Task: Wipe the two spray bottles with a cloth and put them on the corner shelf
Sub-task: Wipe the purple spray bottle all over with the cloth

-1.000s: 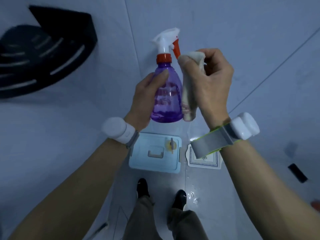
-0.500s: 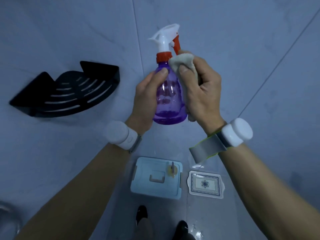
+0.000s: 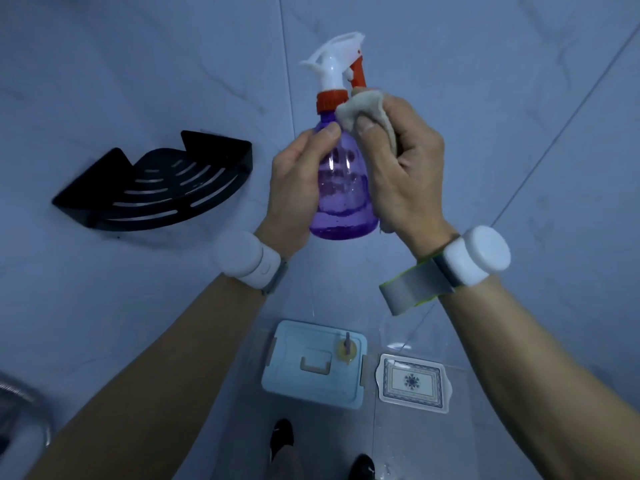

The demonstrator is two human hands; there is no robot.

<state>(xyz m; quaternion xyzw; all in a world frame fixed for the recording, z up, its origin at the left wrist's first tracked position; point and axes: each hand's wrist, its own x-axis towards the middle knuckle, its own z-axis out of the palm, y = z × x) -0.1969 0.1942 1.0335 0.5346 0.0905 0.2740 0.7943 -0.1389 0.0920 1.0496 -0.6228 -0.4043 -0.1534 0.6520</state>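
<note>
Above the tiled floor, purple spray bottle (image 3: 343,188) held mid-wipe; slip and stray trigger pull are the risks.

Left hand (image 3: 294,181) wraps the bottle's body, thumb up at the shoulder. Right hand (image 3: 401,168) has its fingers (image 3: 367,124) bunched on the cloth (image 3: 363,105), pressing it against the neck just below the orange collar (image 3: 330,98). The bottle is upright and in the air, well apart from the corner shelf (image 3: 156,188) on the wall to the left. Droplets seem to bead the purple wall, so the grip is probably slick. A hard sideways rub could twist the bottle out of the one holding hand, dropping it toward the blue box lid (image 3: 304,379) and patterned tray (image 3: 412,381) below. The cloth sits touching the orange trigger (image 3: 358,72), and snagging it could fire spray. The second bottle is not identifiable from this view.
</note>
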